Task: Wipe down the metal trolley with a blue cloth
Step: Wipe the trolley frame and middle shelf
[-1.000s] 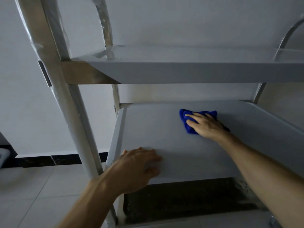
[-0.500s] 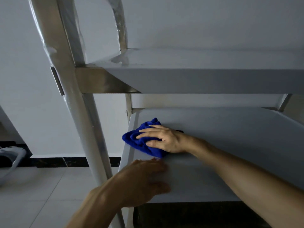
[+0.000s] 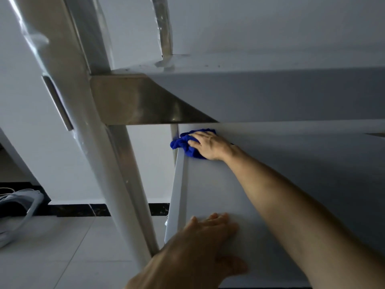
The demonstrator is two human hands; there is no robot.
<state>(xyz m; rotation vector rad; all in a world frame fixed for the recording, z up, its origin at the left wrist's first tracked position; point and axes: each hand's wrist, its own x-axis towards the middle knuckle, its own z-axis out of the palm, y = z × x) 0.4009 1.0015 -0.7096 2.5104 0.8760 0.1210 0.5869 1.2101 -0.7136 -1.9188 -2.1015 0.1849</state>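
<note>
While the blue cloth (image 3: 184,145) sits bunched in the far left corner of the lower shelf (image 3: 210,188), the right hand (image 3: 210,145) presses it flat.
Right arm reaches far across, fingers (image 3: 193,143) extended over the crumpled, soft cloth, its length running left to right. Left hand (image 3: 205,243) rests on the smooth grey shelf's near edge, fingers relaxed, beside the metal trolley's shiny slanted leg (image 3: 125,184); pale tiled floor (image 3: 62,247) lies left.

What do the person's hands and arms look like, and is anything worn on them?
The left hand and right hand are both bare, with no gloves. No ring, watch or bracelet shows. Both forearms are bare as far as the picture reaches; no sleeve is in view.
</note>
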